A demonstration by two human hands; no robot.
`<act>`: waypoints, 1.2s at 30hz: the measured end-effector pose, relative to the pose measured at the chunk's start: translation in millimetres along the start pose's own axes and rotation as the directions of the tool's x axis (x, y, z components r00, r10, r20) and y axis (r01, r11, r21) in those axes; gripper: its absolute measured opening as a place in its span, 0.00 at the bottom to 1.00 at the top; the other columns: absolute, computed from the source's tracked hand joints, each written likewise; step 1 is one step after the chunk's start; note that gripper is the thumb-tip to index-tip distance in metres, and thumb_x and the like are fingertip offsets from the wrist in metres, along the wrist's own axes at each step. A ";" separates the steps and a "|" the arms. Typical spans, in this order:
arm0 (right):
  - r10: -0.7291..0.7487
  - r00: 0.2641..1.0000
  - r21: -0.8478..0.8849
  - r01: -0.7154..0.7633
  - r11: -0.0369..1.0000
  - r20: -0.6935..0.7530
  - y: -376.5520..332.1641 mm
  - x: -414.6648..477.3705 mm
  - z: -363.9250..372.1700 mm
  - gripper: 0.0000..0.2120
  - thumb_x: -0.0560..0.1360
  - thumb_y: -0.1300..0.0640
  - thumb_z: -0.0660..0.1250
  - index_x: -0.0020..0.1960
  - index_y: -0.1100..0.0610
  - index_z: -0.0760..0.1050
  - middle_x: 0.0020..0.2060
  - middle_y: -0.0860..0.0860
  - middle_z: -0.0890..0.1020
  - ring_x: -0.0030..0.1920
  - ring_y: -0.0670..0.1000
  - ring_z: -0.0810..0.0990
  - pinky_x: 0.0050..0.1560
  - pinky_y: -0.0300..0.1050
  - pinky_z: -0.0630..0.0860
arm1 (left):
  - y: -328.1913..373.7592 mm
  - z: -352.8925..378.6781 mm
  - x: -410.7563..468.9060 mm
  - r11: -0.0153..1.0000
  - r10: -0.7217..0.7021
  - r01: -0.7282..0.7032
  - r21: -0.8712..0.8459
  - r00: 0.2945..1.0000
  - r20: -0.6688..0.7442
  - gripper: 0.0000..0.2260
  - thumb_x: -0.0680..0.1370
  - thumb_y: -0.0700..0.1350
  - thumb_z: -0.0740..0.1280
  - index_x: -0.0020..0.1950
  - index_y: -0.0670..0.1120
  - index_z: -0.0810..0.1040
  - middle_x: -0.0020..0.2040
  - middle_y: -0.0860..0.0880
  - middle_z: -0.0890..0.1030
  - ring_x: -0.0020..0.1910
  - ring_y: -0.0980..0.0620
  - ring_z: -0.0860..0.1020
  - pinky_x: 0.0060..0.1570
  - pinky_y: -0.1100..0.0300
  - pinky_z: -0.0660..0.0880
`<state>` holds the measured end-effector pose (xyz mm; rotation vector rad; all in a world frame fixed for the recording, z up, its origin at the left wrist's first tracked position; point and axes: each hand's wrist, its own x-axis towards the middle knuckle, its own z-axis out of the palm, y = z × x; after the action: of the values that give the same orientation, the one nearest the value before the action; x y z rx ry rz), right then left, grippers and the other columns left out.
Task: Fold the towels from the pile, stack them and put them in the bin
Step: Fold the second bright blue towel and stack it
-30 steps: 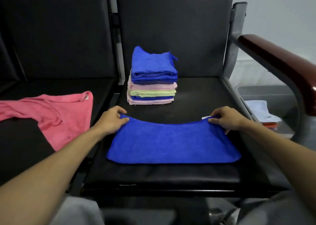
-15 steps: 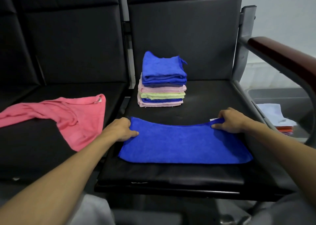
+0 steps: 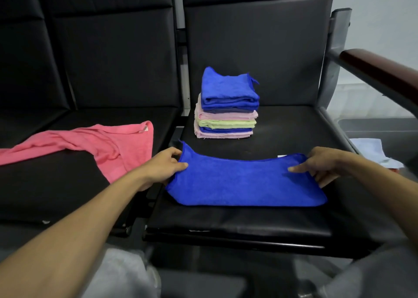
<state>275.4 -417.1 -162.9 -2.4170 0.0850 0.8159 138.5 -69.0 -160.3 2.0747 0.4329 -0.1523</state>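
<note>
Both hands hold the ends of a blue towel on a black seat.

The blue towel [image 3: 244, 182], folded double, lies across the front of the seat [image 3: 237, 220]. The left hand [image 3: 162, 168] pinches its far left corner, which is lifted. The right hand [image 3: 323, 166] clamps the right end, thumb on top and fingers beneath. A stack of folded towels [image 3: 226, 107] stands behind it, apart from it. An unfolded pink towel [image 3: 108, 148] lies on the neighbouring seat to the left. The grey bin [image 3: 384, 125] sits to the right, below the armrest [image 3: 380, 71].
</note>
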 end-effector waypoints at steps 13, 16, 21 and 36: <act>-0.216 0.956 0.393 0.124 0.911 0.198 33.8 1.7 -4.7 0.07 0.79 0.67 0.60 0.47 0.64 0.76 0.31 0.55 0.81 0.29 0.50 0.81 0.31 0.41 0.79 | 71.2 77.6 -0.4 0.812 -0.062 0.002 -0.584 0.995 -0.084 0.07 0.79 0.38 0.63 0.44 0.44 0.78 0.38 0.44 0.77 0.34 0.51 0.76 0.34 0.58 0.71; -0.247 0.938 0.453 0.115 0.884 0.244 32.8 1.2 -5.1 0.09 0.80 0.68 0.57 0.47 0.64 0.76 0.33 0.56 0.82 0.30 0.50 0.82 0.32 0.41 0.80 | 92.3 116.9 2.6 0.876 -0.012 -0.022 -0.482 0.998 -0.067 0.07 0.80 0.38 0.61 0.43 0.44 0.75 0.33 0.46 0.74 0.30 0.51 0.72 0.23 0.63 0.68; -0.264 0.918 0.463 0.103 0.880 0.297 38.5 3.7 -11.2 0.14 0.80 0.68 0.52 0.49 0.63 0.76 0.35 0.55 0.84 0.34 0.50 0.84 0.37 0.42 0.81 | 113.2 181.4 13.0 0.966 0.067 -0.068 -0.248 0.998 -0.010 0.07 0.79 0.38 0.60 0.50 0.41 0.78 0.33 0.46 0.77 0.27 0.50 0.74 0.18 0.64 0.66; -0.223 0.936 0.412 0.096 0.906 0.272 35.5 -2.5 -11.4 0.17 0.83 0.51 0.55 0.50 0.62 0.75 0.38 0.57 0.81 0.36 0.52 0.82 0.42 0.46 0.81 | 119.3 201.1 14.6 0.977 0.087 -0.028 -0.209 0.956 0.279 0.18 0.83 0.41 0.57 0.73 0.43 0.63 0.42 0.42 0.78 0.26 0.49 0.79 0.23 0.61 0.74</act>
<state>271.1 -453.0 -172.1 -1.8665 -0.0705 0.9895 208.9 -292.1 -172.2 1.8260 0.1995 -0.3553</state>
